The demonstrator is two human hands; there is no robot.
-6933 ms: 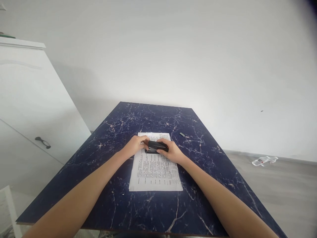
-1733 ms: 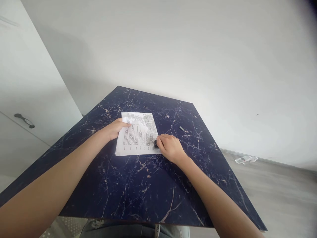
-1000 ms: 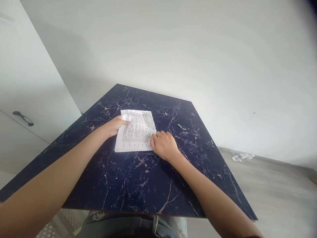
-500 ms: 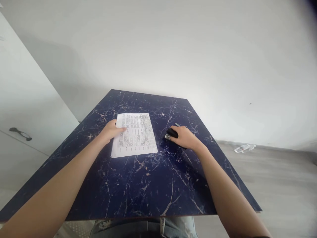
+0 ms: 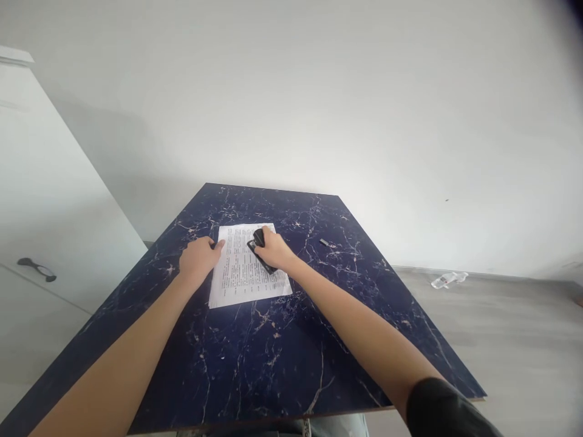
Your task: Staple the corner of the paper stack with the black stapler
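A stack of printed paper sheets (image 5: 232,285) lies on the dark blue marble-patterned table (image 5: 264,376). At its left edge is my left hand (image 5: 199,260), with the thumb over the margin and the fingers curled beside it, pinching the edge. My right hand (image 5: 279,250) grips a black stapler (image 5: 266,264) above the right half of the sheets. The stapler lies slantwise over the print, its near end pointing down and right. Whether it touches the paper I cannot tell.
A small grey strip (image 5: 324,242), perhaps staples, lies on the table to the right. To the left stands a white cabinet (image 5: 59,200) with a dark handle (image 5: 37,269). Clear plastic packaging (image 5: 449,280) is on the floor by the wall (image 5: 364,109).
My right hand has carried the stapler leftward from the bare table to over the sheets. The left thumb has drawn back toward the paper's edge. The view has tilted slightly upward.
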